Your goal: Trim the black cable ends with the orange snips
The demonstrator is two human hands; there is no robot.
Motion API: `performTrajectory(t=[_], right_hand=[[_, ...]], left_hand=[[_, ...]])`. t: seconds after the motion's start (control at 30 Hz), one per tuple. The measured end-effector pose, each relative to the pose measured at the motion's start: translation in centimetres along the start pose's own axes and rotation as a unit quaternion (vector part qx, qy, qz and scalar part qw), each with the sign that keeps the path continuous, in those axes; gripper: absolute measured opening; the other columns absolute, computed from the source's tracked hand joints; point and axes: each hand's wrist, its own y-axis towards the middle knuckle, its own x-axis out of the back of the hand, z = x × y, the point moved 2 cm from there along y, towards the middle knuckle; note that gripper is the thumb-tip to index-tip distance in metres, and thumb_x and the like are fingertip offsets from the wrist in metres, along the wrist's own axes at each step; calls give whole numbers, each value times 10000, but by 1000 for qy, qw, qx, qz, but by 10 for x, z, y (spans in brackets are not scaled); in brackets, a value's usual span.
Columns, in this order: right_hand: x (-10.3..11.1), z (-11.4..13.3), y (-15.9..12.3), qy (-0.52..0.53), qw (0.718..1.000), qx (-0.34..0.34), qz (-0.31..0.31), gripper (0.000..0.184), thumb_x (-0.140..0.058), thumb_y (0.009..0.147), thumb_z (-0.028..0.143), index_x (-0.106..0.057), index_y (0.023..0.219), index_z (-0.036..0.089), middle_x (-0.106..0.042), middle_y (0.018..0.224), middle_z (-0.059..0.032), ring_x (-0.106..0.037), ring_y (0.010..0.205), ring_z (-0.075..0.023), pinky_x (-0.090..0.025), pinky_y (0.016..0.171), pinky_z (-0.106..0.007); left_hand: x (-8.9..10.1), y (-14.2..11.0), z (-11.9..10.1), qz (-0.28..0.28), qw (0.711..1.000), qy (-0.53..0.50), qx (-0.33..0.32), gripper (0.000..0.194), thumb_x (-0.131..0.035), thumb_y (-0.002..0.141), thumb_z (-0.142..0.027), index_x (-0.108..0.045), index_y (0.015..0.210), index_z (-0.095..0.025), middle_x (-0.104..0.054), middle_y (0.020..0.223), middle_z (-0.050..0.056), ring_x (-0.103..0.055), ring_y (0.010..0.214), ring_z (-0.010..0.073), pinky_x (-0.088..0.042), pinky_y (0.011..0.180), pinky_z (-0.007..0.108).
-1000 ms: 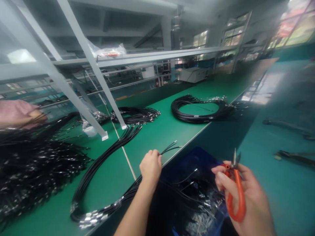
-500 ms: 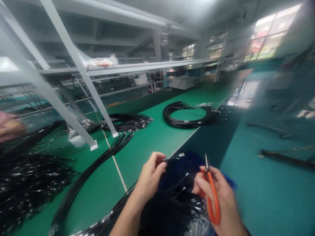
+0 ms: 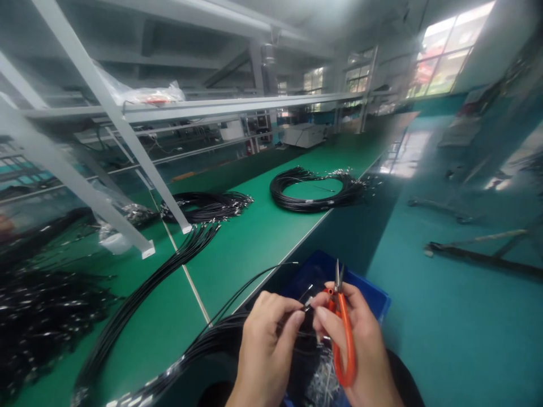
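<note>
My left hand is closed, thumb and forefinger pinching the end of a thin black cable. In my right hand is a pair of orange-handled scissors, pointed blades up and slightly apart. The right thumb and forefinger meet the cable's tip beside the left fingertips; exactly how they grip it is too small to tell. Below both hands stands a blue bin with pale offcuts in it. A bundle of black cables runs from the lower left toward my left hand, one loose end sticking out above it.
Coiled black cables lie on the green table, with another coil behind the shelf post. A large pile of cables covers the left side. The table's front edge runs diagonally past the bin.
My hands have come together at the cable end, the right with the scissors moving left. The view has turned slightly right, and a loose cable end now sticks up behind my left hand.
</note>
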Motion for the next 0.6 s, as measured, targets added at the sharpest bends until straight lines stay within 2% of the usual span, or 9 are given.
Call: performTrajectory(t=[0.1, 0.2, 0.43, 0.6], right_hand=[[-7, 2, -3, 23, 1000, -12, 4, 393, -751, 675, 245, -506, 983, 245, -655, 775, 12, -574, 581, -131, -478, 528, -241], [-12, 3, -2, 38, 999, -21, 5, 388, -755, 675, 227, -506, 973, 243, -642, 775, 20, -567, 563, -123, -471, 518, -238], [-12, 0, 1, 16, 1000, -16, -7, 377, -770, 650, 232, -537, 946, 240, -624, 739, 35, -540, 553, -113, -472, 518, -226], [-12, -1, 1, 0, 1000, -15, -15, 373, -767, 645, 234, -528, 933, 234, -597, 685, 49, -543, 526, -116, -466, 492, -233]], left_hand=[[-3, -2, 3, 42, 991, -96, 78, 176, -539, 850, -273, -656, 752, -186, -644, 719, 35, -580, 675, 185, -422, 625, 254], [-4, -2, 3, 49, 983, -147, 104, 190, -550, 837, -275, -664, 729, -167, -658, 724, 46, -595, 688, 195, -438, 644, 256], [-6, -1, 2, 31, 986, -123, 106, 168, -578, 808, -254, -671, 697, -169, -643, 699, 44, -587, 661, 187, -426, 619, 241], [-7, -5, 4, 11, 995, -51, 88, 164, -581, 802, -237, -664, 670, -184, -625, 651, 25, -563, 604, 167, -399, 569, 232]])
